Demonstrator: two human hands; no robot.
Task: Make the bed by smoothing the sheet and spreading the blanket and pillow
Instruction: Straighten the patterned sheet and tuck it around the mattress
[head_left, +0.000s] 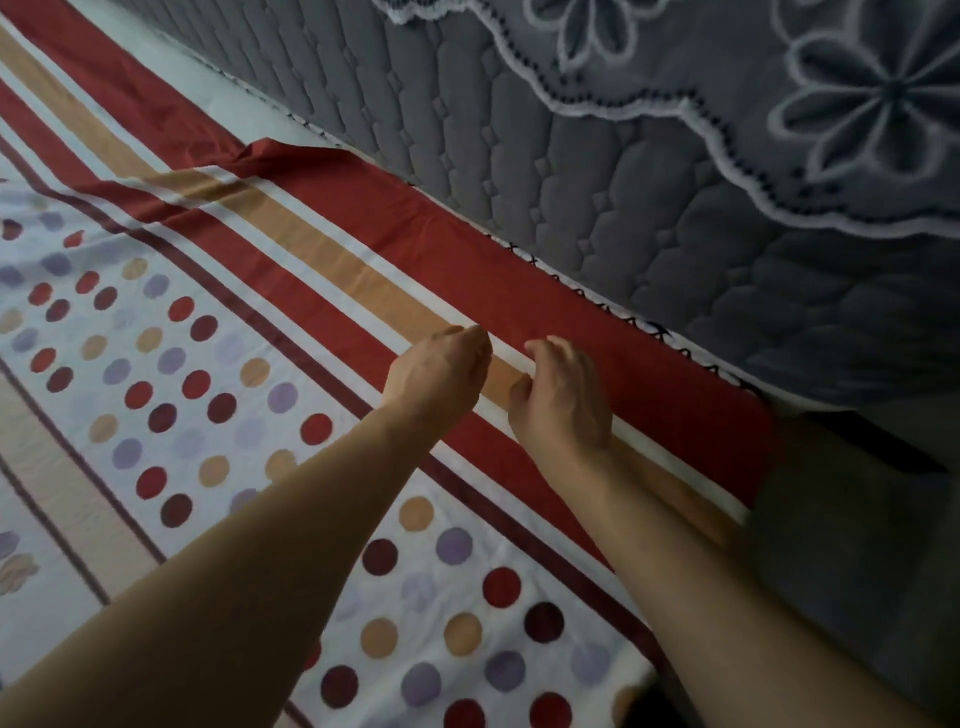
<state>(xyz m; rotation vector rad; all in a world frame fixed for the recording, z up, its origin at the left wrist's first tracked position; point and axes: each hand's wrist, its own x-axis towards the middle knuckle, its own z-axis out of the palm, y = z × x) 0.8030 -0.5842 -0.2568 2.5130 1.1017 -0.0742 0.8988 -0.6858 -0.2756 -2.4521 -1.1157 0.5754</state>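
Sheet (337, 244) is lying under left hand (441, 374) and right hand (561, 400), both curling down; whether pinching, cannot tell; tugging evenly outward seems best.

The dotted, red-striped sheet (249, 395) lies spread, creased at its red edge, which runs along the grey quilted blanket (649, 171).

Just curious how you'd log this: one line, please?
left hand, right hand: curled over red-striped dotted fabric sheet | grip: unclear | grey quilted floral blanket: alongside
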